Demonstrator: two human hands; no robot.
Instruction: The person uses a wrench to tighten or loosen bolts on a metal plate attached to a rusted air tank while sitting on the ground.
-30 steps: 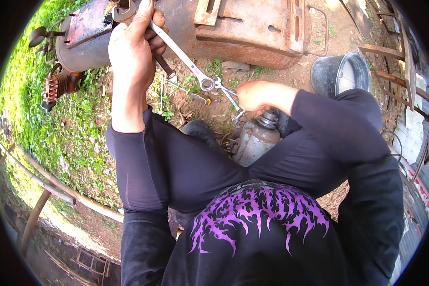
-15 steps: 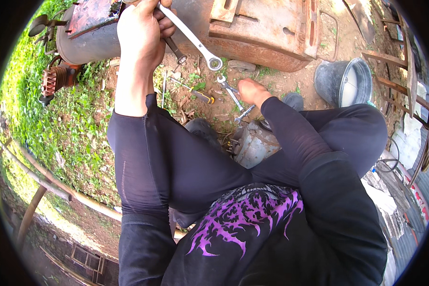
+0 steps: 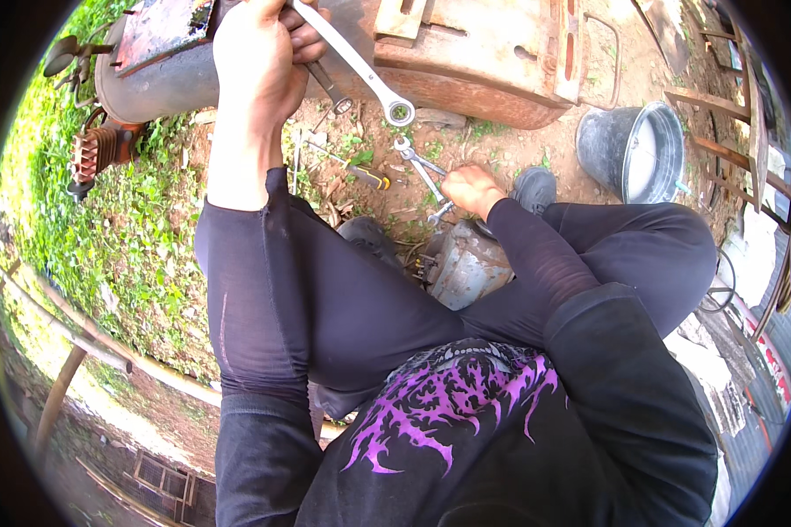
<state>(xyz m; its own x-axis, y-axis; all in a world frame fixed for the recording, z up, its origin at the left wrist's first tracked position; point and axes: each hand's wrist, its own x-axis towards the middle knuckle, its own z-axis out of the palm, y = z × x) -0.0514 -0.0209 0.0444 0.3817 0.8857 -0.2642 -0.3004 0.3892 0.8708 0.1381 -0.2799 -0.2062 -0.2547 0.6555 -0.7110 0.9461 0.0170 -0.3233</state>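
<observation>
My left hand (image 3: 259, 57) is closed around a long silver wrench (image 3: 365, 75), whose ring end points down toward the ground. A darker, shorter wrench (image 3: 330, 90) sticks out beneath the same fingers. Lower and to the right, my right hand (image 3: 473, 190) is closed on an open-end wrench (image 3: 420, 165), its jaw toward the silver ring end but apart from it. Another wrench end (image 3: 441, 212) shows just below the right hand; how it is held is hidden. On the ground between the hands lies a yellow and black screwdriver (image 3: 373, 178).
A dented grey metal container (image 3: 470, 268) stands between my legs. Ahead are a grey cylindrical tank (image 3: 163, 92) and a rusty metal box (image 3: 475, 75). At right stand a black bucket (image 3: 602, 154) with pale contents and a wooden rack (image 3: 721, 104). A finned orange part (image 3: 97, 158) sits at left.
The right hand has turned slightly, and less of the lower wrench shows beneath it. Both hands keep their grips. The whole view has shifted a little.
</observation>
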